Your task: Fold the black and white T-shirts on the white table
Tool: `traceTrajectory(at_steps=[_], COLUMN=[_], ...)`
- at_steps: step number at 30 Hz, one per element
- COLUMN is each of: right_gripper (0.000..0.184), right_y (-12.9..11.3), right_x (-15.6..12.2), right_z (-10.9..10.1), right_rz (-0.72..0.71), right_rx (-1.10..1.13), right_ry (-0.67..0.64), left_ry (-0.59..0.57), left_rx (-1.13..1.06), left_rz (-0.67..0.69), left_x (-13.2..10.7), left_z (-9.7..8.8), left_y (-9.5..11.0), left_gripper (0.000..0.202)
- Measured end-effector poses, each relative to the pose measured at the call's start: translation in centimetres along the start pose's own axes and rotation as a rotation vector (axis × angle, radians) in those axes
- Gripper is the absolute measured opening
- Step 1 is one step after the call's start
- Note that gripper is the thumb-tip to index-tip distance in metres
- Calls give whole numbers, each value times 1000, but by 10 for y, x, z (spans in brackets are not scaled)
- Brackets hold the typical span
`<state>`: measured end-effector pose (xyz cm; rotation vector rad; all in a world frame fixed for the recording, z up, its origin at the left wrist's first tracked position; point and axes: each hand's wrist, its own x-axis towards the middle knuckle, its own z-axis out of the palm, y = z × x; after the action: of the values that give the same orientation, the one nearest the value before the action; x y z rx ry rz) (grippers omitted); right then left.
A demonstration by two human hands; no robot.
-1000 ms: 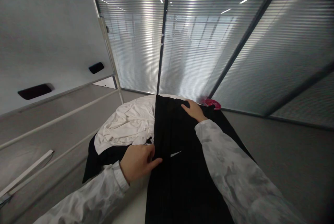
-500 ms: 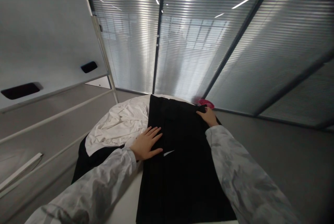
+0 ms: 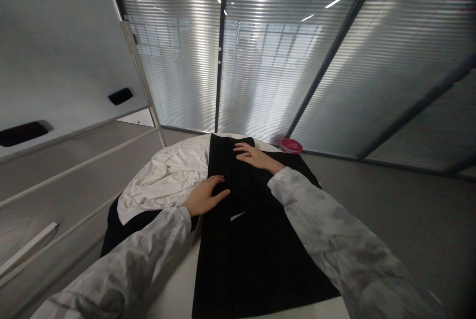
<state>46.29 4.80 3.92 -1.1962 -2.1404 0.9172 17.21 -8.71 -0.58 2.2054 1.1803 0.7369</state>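
Black trousers (image 3: pixel 267 259) lie spread on a white round table (image 3: pixel 174 279), with a small white sliver showing near their middle. My left hand (image 3: pixel 204 196) rests at their left edge, open, thumb apart from the fingers. Higher up, my right hand (image 3: pixel 256 158) lies open over the upper part, fingers stretched leftward near a folded-over layer. Neither hand grips the cloth. To the left, a crumpled white cloth (image 3: pixel 167 175) touches the trousers' edge. Under it, more black fabric (image 3: pixel 115 225) hangs over the table's left side.
A pink basket (image 3: pixel 290 145) stands behind the table's far right edge. Ribbed glass panels (image 3: pixel 267 76) with dark frames rise behind. On the left are a grey board (image 3: pixel 59 51) with dark slots and pale rails (image 3: pixel 82 166).
My right hand has moved left from the trousers' upper right corner, and the top layer there now lies folded inward. My left hand stays nearly in place, its fingers more bent.
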Motion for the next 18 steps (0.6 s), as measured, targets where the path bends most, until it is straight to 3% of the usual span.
traceTrajectory(at_steps=[2, 6, 9, 11, 14, 16, 18], right_gripper=[50, 42, 46, 37, 16, 12, 12], right_y=[1, 9, 8, 2, -10, -18, -25], right_x=[-7, -44, -84, -108, -134, -142, -145], right_z=[-2, -5, 6, 18, 33, 37, 37], right_rz=[40, 134, 217, 285, 362, 408, 443], right_rx=[-50, -361, -557, -640, -716, -766, -804], right_ry=[-32, 92, 156, 179, 178, 129, 69], left_ry=[19, 94, 115, 111, 194, 265, 261], left_rx=[-116, -206, -242, -256, -150, 16, 157], left_rz=[-156, -330, -447, -499, -464, -388, -330], left_x=[23, 87, 137, 167, 201, 219, 233], left_z=[-4, -7, -1, 6, 18, 25, 31], left_y=[-3, -18, -29, -33, -35, -38, -41], left_gripper=[56, 57, 66, 73, 83, 85, 84])
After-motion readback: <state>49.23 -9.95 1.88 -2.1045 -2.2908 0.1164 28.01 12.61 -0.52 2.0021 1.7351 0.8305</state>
